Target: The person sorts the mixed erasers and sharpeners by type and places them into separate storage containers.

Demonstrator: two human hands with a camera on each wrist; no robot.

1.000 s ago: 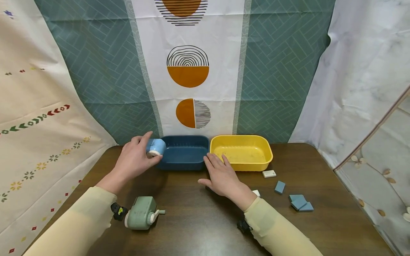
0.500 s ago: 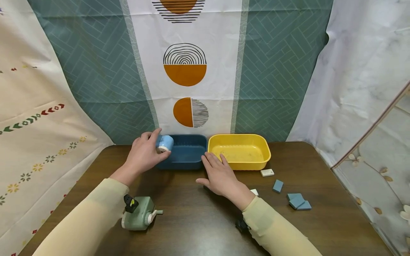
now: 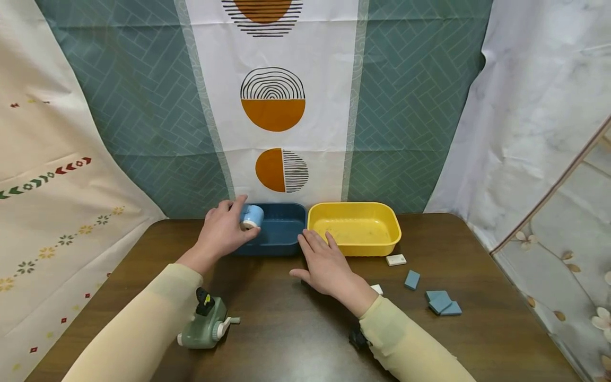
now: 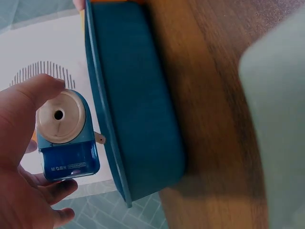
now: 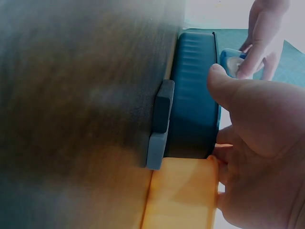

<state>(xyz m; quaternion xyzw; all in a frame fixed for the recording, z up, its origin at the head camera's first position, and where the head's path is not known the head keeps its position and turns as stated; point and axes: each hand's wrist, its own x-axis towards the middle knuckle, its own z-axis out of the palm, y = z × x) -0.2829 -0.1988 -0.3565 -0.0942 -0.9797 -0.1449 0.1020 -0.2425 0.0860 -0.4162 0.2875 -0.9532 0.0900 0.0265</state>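
Observation:
My left hand [image 3: 220,232] grips a small blue pencil sharpener [image 3: 253,214] over the left end of the dark blue tray [image 3: 274,249]. In the left wrist view the sharpener's round white face with a pencil hole shows, thumb on its top edge and fingers beneath. My right hand [image 3: 329,267] lies with fingers extended at the front rims where the blue and yellow tray [image 3: 367,250] meet. Two dark rectangular blocks [image 5: 163,105] stand against the blue tray's front in the right wrist view. A green crank pencil sharpener [image 3: 200,331] sits near my left forearm, partly covered by it.
On the brown table [image 3: 286,339] at right lie a white eraser-like block [image 3: 396,260], a blue-grey block [image 3: 412,279] and a small heap of blue-grey blocks [image 3: 440,302]. Another white block [image 3: 377,289] peeks out by my right wrist. A patterned cloth [image 3: 406,132] hangs behind the trays.
My left hand has carried the blue pencil sharpener to the right, from beside the blue tray's left end to over it. My right hand has stayed at the tray rims.

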